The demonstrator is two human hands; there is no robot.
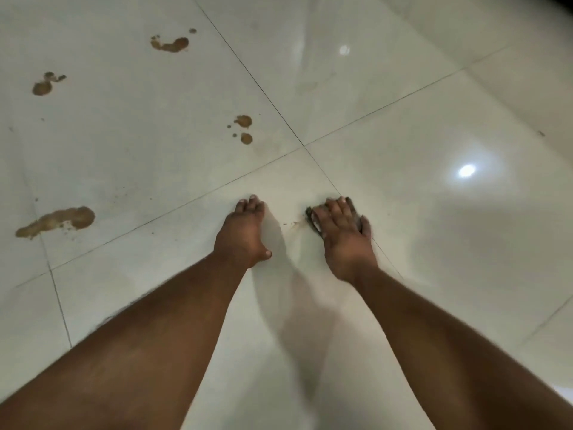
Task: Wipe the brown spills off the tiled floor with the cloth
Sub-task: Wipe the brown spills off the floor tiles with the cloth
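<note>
Both hands are down on the tiled floor [403,169]. The right hand [342,234] lies flat with straight fingers pressing the cloth [313,219], a small dark rag showing only at its edges beneath the palm; the left hand [243,234] is planted just beside it, fingers bent at the tips against the tile and holding nothing, apparently as a brace. A faint pale smear [293,225] sits on the tile between them.

The brown spills are all off to the left and well apart from the cloth: a long streak [57,221], a pair of drops [244,129], a blotch [171,45] farther off and another [45,85] near the edge.

To wipe well, I'd keep the palm flat so the whole rag bears on the tile, then work toward the nearest drops first, drawing each spill inward rather than pushing it outward (a rag this soiled may smear, so refolding to a cleaner face seems wise).
</note>
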